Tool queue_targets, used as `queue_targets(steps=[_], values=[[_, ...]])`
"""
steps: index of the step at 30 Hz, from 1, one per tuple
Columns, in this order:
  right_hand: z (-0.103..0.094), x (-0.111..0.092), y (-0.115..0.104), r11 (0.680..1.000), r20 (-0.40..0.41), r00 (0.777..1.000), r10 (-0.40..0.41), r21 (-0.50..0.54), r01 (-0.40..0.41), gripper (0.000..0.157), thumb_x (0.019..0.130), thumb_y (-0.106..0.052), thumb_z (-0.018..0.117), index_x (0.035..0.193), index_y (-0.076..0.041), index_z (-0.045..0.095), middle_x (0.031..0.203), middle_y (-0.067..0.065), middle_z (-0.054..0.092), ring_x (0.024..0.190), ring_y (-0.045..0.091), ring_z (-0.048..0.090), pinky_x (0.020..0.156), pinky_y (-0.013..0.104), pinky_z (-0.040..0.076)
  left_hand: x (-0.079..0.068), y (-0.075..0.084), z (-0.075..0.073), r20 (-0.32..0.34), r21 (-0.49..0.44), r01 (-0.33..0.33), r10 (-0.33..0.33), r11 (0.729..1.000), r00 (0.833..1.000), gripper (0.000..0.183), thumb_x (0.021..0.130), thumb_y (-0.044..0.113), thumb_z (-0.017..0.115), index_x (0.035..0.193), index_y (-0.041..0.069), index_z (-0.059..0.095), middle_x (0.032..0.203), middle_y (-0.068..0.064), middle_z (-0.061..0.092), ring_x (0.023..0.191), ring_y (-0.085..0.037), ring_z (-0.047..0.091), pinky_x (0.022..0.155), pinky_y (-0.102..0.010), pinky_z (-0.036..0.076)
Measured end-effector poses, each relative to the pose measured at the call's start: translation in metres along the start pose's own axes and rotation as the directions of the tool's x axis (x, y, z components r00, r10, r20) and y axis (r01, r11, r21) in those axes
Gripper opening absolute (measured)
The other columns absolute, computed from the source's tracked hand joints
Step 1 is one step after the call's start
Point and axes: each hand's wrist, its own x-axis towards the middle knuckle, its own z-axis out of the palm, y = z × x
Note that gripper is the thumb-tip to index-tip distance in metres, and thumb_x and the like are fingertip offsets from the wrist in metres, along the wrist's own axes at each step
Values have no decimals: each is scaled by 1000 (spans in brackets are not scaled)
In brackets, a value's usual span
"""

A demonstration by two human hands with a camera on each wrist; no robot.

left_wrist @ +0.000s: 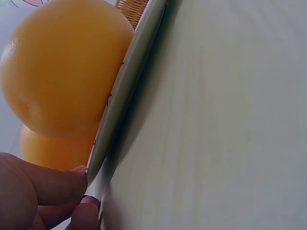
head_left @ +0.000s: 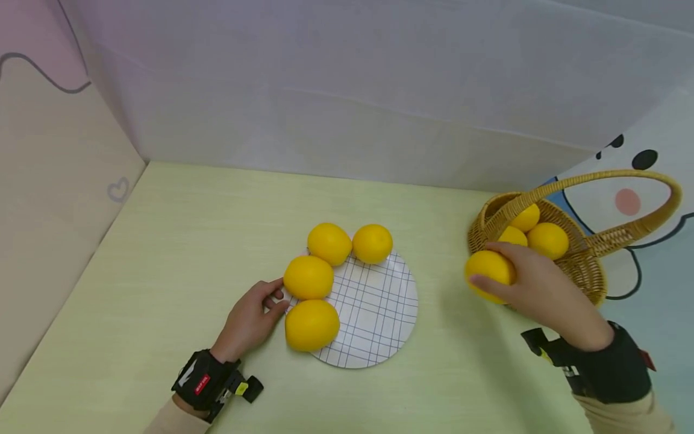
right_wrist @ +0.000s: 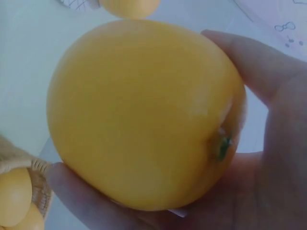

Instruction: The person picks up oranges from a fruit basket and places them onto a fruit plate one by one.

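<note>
In the head view my right hand [head_left: 534,286] holds a smooth yellow fruit [head_left: 490,271] above the table, just in front of the wicker basket's near left side. The right wrist view shows this fruit [right_wrist: 144,115] between thumb and fingers, a small green stem in its dimple. My left hand [head_left: 252,319] pinches the left rim of a round white plate [head_left: 374,307] with a dark grid. Up close, the plate's edge [left_wrist: 127,91] lies between thumb and fingers. Several yellow fruits [head_left: 311,325] sit along the plate's left and far sides.
The wicker basket [head_left: 591,277] stands at the right with its tall handle [head_left: 612,175] arching over it, and several yellow fruits [head_left: 547,240] lie inside. A pale wall [head_left: 347,120] closes the table [head_left: 206,229] at the back, and another panel [head_left: 65,199] bounds its left side.
</note>
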Motion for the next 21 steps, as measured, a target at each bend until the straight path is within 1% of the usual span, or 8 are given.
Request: queue_targets(steps=[3,4,7,10,14,18,21], values=[[4,2,-9,1000,9,1000,-2,7,1,75,91,-50,73,139,3,53,106,14,65,79,24,55,66,37,45,0,-1,0,2,3,0,0,1000,1000,44,98,14,69,137,-2,60,103,-4,62,88,-18,59,76,-33,47],[6,3,-11,1000,14,1000,-6,14,6,76,91,-51,73,140,3,53,109,17,65,80,25,55,67,37,46,1,-1,1,2,5,-2,2,1000,1000,44,98,14,69,137,-2,60,103,-4,62,88,-18,59,76,-33,47],[12,7,-19,999,13,999,-37,34,36,77,91,-50,74,142,4,52,121,23,64,84,25,57,70,39,48,1,-2,2,2,7,-5,5,1000,1000,44,98,14,69,138,-2,60,103,-4,62,88,-18,59,76,-32,47],[19,12,-25,996,3,997,-77,52,77,76,91,-48,74,142,5,53,130,25,62,88,26,58,73,40,48,1,-3,2,2,8,-9,9,1000,1000,44,98,14,69,138,-3,60,103,-4,62,88,-18,59,76,-33,47],[26,18,-37,992,-5,994,-112,61,112,74,90,-46,77,141,3,55,129,21,63,90,25,59,76,41,49,0,-1,0,5,8,-6,6,1000,1000,44,98,14,69,138,-3,60,103,-4,62,88,-19,59,76,-33,47],[32,23,-51,989,9,992,-128,74,127,76,89,-44,78,143,2,52,127,19,64,87,23,59,76,41,51,0,0,0,7,8,-1,1,1000,1000,44,98,14,69,138,-2,60,103,-4,62,88,-19,59,77,-33,47],[37,27,-61,986,26,990,-137,94,134,79,87,-44,80,144,2,49,122,17,65,85,22,60,76,40,53,0,0,0,2,10,-5,5,1000,1000,44,98,14,69,137,-3,60,102,-3,62,88,-18,59,76,-33,47]])
